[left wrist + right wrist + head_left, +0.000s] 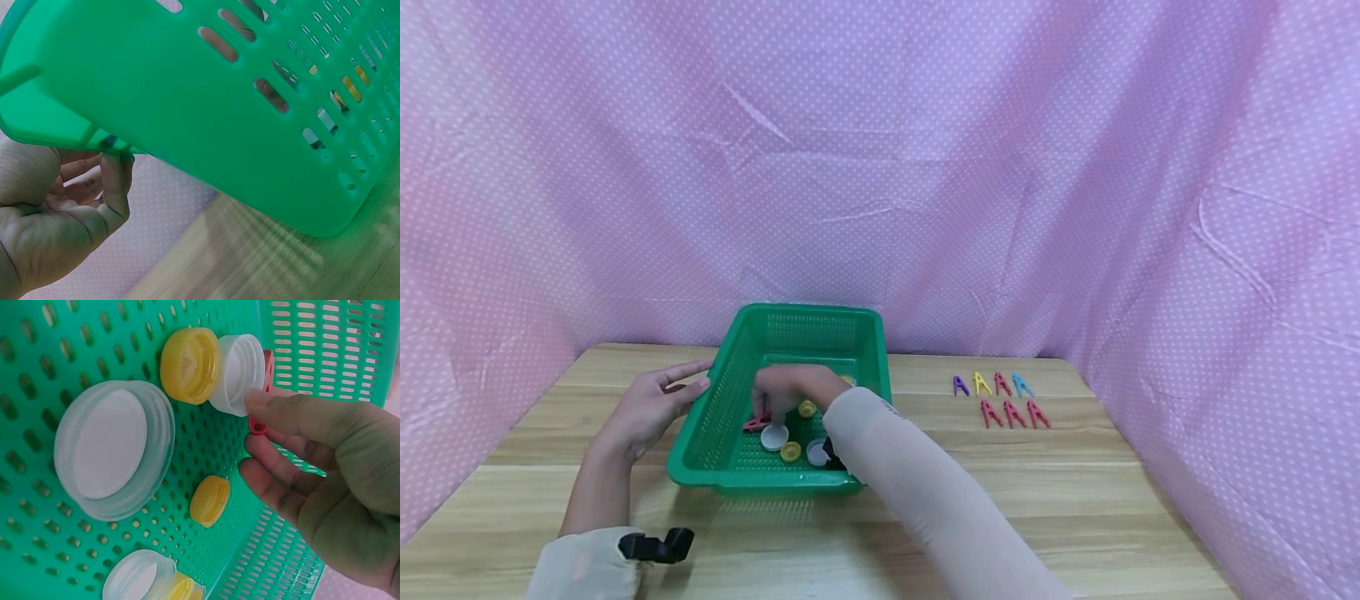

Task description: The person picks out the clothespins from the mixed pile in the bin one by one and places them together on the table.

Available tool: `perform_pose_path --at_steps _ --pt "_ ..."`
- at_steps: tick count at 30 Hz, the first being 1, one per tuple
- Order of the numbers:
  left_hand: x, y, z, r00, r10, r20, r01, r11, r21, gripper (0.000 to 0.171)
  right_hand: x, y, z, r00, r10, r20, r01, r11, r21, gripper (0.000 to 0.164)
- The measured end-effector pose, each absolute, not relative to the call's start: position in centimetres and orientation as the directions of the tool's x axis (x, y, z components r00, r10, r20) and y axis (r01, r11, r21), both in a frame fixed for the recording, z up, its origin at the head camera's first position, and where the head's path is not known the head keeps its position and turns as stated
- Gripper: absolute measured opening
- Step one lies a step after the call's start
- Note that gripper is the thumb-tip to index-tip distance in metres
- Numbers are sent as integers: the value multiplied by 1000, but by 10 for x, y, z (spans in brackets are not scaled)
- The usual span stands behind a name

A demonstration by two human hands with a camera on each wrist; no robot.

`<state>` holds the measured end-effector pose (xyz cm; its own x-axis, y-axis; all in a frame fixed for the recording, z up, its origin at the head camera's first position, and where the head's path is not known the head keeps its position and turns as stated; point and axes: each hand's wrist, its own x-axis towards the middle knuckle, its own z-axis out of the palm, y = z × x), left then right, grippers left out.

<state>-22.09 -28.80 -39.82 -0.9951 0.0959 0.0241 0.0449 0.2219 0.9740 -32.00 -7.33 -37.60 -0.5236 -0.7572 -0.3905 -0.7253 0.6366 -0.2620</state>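
Observation:
A green plastic basket (820, 317) stands on the table, its slotted wall filling much of the left wrist view. My left hand (651, 408) holds its left rim, thumb and fingers at the edge. Inside the basket, my right hand (337, 456) pinches a red clothespin (257, 424) between thumb and fingers. Right by the thumb tip is a white bottle cap (237, 372), with a yellow cap (187, 365) touching it. A wide, translucent-rimmed lid (112, 447) and another yellow cap (210, 500) lie on the basket floor. The right forearm hides part of the basket in the head view.
To the basket's right, several clothespins lie in two rows: a purple one (960, 385), a yellow one (981, 383), a blue one (1022, 385) and several red ones, including one red clothespin (1014, 414). A pink dotted curtain (880, 167) surrounds the wooden table (1075, 500).

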Motion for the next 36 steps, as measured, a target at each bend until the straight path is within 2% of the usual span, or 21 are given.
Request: perform_pose_path --at_steps 16,24,36 --pt "-221 -287 -400 -996 90 19 39 227 973 63 -325 -65 -371 -528 -780 -335 -704 623 -342 18" --pt "-221 -289 -399 -995 97 20 42 231 972 65 -324 -67 -356 -532 -796 -289 -740 603 -298 12" --pt "-223 -289 -400 -995 100 24 47 233 971 66 -325 -61 -328 -535 -817 -215 -746 576 -333 10"
